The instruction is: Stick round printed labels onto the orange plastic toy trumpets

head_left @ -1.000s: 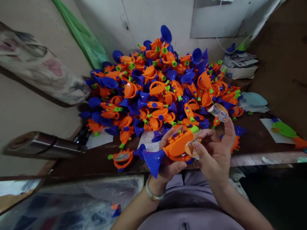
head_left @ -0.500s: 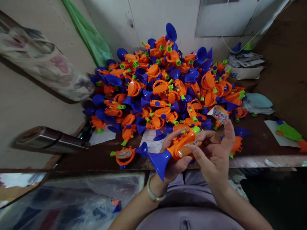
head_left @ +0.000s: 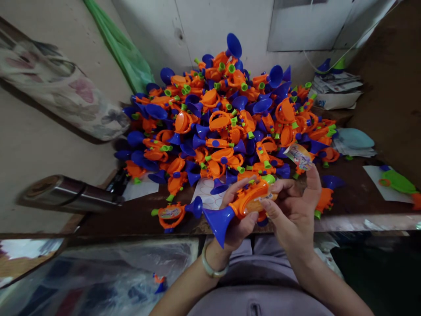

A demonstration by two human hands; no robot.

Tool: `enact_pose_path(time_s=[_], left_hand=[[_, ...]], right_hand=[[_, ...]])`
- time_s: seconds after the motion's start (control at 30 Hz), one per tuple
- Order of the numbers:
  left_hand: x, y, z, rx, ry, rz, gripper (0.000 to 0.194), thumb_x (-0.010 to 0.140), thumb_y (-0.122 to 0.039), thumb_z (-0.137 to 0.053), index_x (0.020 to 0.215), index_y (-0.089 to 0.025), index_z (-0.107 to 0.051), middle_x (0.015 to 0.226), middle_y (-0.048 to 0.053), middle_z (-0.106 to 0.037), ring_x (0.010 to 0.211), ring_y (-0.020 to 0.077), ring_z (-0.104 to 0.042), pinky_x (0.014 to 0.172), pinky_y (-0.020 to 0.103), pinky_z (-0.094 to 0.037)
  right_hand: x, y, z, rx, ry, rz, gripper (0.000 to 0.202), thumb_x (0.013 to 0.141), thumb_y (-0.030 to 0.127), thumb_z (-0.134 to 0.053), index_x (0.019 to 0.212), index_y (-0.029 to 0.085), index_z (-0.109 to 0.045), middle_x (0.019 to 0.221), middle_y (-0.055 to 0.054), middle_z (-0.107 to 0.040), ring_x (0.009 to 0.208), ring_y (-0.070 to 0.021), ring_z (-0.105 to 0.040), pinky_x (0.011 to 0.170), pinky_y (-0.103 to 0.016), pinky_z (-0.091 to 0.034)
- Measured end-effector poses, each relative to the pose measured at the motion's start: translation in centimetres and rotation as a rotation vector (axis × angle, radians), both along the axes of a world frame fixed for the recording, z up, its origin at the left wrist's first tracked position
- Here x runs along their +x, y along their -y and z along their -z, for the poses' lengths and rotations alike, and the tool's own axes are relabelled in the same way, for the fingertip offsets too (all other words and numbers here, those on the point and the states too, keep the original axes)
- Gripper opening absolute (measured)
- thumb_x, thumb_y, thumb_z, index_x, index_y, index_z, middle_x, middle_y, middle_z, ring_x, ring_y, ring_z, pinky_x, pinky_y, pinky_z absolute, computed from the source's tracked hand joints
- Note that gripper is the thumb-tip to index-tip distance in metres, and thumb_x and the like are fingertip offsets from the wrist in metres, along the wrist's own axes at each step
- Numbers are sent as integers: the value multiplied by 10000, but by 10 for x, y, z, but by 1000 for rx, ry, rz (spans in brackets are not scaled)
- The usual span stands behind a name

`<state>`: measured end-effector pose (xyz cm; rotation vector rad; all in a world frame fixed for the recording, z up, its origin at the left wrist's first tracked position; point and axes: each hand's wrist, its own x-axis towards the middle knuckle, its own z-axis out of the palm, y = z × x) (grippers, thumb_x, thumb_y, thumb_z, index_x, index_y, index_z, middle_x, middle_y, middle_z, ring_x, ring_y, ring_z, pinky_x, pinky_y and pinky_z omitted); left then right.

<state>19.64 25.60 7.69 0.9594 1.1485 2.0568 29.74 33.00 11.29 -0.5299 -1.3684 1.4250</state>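
Note:
An orange toy trumpet [head_left: 253,197] with a blue bell and a green mouthpiece is tilted in front of me. My left hand [head_left: 238,224] wraps around it from below, its bell pointing down to the left. My right hand [head_left: 294,215] has its thumb and a bent finger against a clear label with a barcode on the trumpet's side. On a raised fingertip of that hand sits a printed sticker [head_left: 299,156]. Left of my hands, another toy trumpet [head_left: 171,216] with a picture sticker lies on the table.
A large heap of toy trumpets [head_left: 220,118] covers the back of the dark table [head_left: 125,219]. At left lies a steel flask [head_left: 69,193]. On the right are a light-blue dish [head_left: 355,138] on papers and a green toy [head_left: 397,181]. A sheet with printed circles [head_left: 207,193] lies behind my hands.
My right hand's raised finger and its sticker have shifted very slightly. The left thumb has moved a little along the trumpet. Otherwise the hands stay in place.

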Motion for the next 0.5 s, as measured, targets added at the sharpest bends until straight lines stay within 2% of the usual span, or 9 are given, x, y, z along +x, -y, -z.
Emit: enact_pose_path(time_s=[0.33,0.5], left_hand=[[2,0,1,-37,45,-11,550,890,-460,-842,1367,-273,-642,1489,124,-676,1314,350,-701,1141,512,-561],[4,1,-1,-77,82,-23,543,893,-483,-824,1359,-269,-646,1490,124,-679,1336,358,-683,1166,531,-539]], right_hand=[[-1,2,0,-7,-5,1,908,876,218,-858,1569,472,-330,958,53,-631,773,-132,-653,700,-262,-635],[-3,5,0,-11,0,18,906,871,216,-861,1571,457,-338,970,44,-643,807,-148,-669,701,-276,-645]])
